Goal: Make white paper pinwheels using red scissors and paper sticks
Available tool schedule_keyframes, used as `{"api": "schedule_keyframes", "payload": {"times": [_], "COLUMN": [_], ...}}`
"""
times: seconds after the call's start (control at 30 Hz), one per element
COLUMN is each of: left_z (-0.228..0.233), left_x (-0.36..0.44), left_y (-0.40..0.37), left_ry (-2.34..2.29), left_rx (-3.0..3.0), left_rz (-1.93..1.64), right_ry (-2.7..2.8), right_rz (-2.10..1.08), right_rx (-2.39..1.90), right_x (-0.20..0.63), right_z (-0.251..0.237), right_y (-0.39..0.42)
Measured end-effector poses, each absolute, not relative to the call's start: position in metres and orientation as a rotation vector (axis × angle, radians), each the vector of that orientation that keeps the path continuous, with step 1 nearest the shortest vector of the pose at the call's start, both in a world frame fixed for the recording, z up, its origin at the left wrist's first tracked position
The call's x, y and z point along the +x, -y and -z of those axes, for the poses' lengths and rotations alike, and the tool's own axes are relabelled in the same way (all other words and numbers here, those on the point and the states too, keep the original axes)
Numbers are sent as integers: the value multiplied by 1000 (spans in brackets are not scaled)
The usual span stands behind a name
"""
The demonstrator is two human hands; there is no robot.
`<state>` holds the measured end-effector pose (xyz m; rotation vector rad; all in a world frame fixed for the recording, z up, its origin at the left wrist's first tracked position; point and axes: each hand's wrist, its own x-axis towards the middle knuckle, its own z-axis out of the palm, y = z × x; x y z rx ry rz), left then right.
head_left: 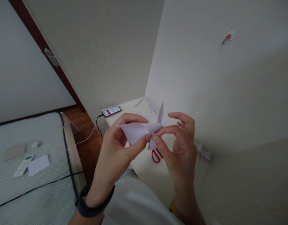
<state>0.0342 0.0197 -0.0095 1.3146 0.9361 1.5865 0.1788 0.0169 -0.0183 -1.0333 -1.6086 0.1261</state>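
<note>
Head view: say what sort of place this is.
Probably a bedroom: a mattress on a wooden bed frame at left, with a white table nearby.

From the paper we hold, our desk carries a phone at ten o'clock, sticks at twelve and scissors at five; the bed lies at eight.
</note>
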Motion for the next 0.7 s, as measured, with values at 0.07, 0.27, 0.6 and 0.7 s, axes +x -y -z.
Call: {"api": "schedule_keyframes", "payload": {"times": [0.07, 0.27, 0.6, 0.7], "left_z": [9, 9, 12, 12], "left_x": [34, 34, 29, 28], "left_y": [-20, -20, -24, -24], "left_ry": [-937, -919, -864, -854], "left_rx": [1323, 1307, 1282, 1279], "left_rz": [-1592, -1584, -1518, -1511], "right_ry": [1590, 1406, 1244, 1249], "right_rz": [-176, -555, -909, -908], "right_rx": [-1030, -952, -832, -844], "right_x": [179, 179, 173, 174], "right_z": [19, 29, 22, 24], "right_y": [-19, -27, -23, -22]}}
